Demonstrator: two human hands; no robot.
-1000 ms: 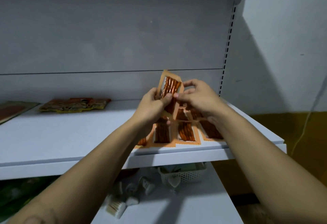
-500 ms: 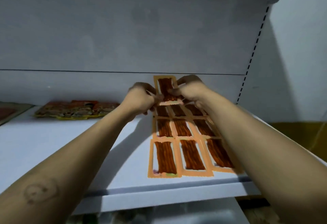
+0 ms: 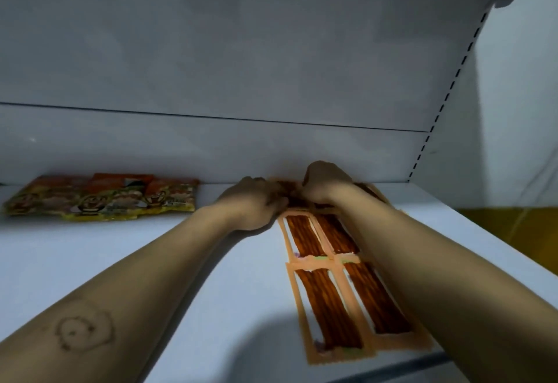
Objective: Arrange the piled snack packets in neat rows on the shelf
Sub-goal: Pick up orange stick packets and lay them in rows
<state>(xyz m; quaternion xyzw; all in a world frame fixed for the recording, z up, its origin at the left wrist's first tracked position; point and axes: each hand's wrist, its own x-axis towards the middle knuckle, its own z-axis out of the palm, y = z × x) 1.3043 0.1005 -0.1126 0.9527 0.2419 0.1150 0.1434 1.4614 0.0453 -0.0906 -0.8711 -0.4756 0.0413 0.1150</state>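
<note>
A grey back panel (image 3: 241, 50) fills the upper part of the frame, with a thin dark seam (image 3: 211, 116) across it. At the right a slotted upright (image 3: 447, 98) runs diagonally, then a pale wall (image 3: 519, 80), and below it a mustard-yellow surface (image 3: 513, 225).

No legible txt on any packet.

White shelf (image 3: 120, 261), grey back wall (image 3: 271, 65) behind. R side: orange snack packets (image 3: 329, 301) lie flat in rows, edges touching, from front lip twd. the wall; R col. partly hidden. Back packet (image 3: 290, 193) sits by the wall, mostly covered. Back L, well apart: yellow-orange packets (image 3: 102, 198), overlapping, side by side.
</note>
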